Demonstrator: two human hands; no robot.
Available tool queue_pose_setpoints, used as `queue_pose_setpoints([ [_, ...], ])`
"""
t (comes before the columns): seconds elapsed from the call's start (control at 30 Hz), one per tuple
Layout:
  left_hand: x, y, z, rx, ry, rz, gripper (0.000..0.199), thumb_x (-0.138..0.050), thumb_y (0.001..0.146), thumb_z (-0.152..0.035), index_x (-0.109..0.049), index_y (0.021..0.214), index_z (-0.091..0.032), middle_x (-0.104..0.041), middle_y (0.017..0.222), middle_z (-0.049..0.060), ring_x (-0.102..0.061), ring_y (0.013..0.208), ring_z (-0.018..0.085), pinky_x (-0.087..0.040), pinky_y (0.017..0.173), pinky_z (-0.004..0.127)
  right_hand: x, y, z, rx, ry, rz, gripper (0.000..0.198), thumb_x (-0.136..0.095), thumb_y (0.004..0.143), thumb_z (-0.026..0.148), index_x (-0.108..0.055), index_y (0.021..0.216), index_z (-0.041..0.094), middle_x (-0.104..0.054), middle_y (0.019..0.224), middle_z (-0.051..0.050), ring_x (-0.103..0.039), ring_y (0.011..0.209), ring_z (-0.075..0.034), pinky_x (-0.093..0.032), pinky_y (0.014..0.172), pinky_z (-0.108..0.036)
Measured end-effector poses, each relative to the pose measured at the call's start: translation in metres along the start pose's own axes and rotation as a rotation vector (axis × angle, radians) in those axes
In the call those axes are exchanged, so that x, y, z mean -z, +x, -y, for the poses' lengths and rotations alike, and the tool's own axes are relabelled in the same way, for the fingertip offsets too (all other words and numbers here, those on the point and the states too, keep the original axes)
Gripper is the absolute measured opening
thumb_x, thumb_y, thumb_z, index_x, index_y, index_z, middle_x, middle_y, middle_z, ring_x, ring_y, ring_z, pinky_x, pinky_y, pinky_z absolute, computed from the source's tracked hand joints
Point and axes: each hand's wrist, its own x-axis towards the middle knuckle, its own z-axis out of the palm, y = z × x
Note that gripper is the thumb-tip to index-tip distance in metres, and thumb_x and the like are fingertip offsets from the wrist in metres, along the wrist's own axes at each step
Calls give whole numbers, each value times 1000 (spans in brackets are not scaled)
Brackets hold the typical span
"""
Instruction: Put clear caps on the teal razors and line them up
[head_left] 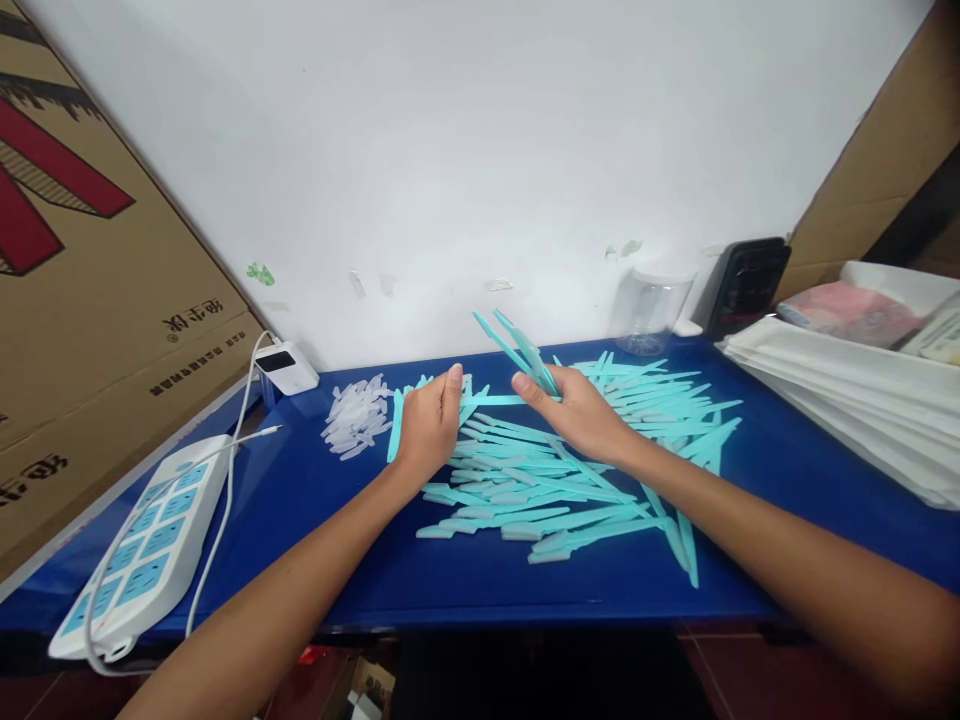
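My left hand [427,425] is closed with its thumb up, around one end of a turquoise eyebrow razor [495,400]. This razor spans the gap to my right hand [574,410], where its other end is hidden. Pinched in my right hand are a few more turquoise eyebrow razors [525,352], pointing up and left. Below and between both hands spreads a loose pile of eyebrow razors [517,475], with another heap of razors [645,390] behind my right wrist. Left of my left hand lies a pile of small translucent plastic caps [356,418].
A white power strip [150,545] and cables lie on the blue table [300,540] at left, near a small white device [287,368]. At the back right stand a clear jar [654,308] and a black object [748,285]. White trays [840,400] are stacked at right; cardboard [97,300] leans left.
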Motion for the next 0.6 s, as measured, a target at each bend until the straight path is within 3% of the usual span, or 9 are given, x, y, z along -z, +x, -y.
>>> queue_pose_setpoints([
  [0.13, 3, 4, 4, 2, 14, -2, 56, -29, 110, -56, -31, 66, -22, -35, 58, -2, -34, 55, 14, -22, 59, 34, -2, 0, 0, -34, -1, 131, 58, -56, 95, 73, -70, 76, 20, -39, 54, 5, -38, 51, -13, -32, 55, -29],
  [0.33, 14, 16, 13, 2, 62, -31, 57, -32, 108, -57, -31, 63, -22, -35, 55, -2, -36, 54, 14, -23, 58, 32, 2, 1, 1, -58, 9, 116, 58, -57, 95, 72, -70, 74, 19, -37, 52, 5, -34, 49, -12, -28, 53, -29],
  [0.43, 39, 32, 32, 87, 194, -121, 60, -26, 109, -56, -39, 62, -22, -49, 58, 2, -46, 56, 16, -29, 59, 32, 14, 6, -5, -74, 30, 22, 60, -57, 94, 74, -69, 75, 19, -36, 51, 5, -33, 47, -12, -26, 52, -29],
  [0.5, 59, 43, 51, 113, 431, -52, 63, -24, 108, -56, -53, 66, -21, -61, 65, 8, -57, 65, 21, -36, 64, 33, 23, 11, -13, -75, 46, -67, 60, -56, 94, 76, -68, 77, 19, -39, 52, 5, -34, 48, -12, -27, 52, -30],
  [0.6, 84, 54, 77, 250, 801, 211, 65, -25, 106, -55, -73, 87, -15, -74, 91, 22, -69, 90, 35, -45, 76, 38, 29, 18, -23, -99, 15, -150, 63, -54, 94, 77, -69, 79, 18, -43, 55, 4, -37, 49, -13, -30, 53, -30],
])
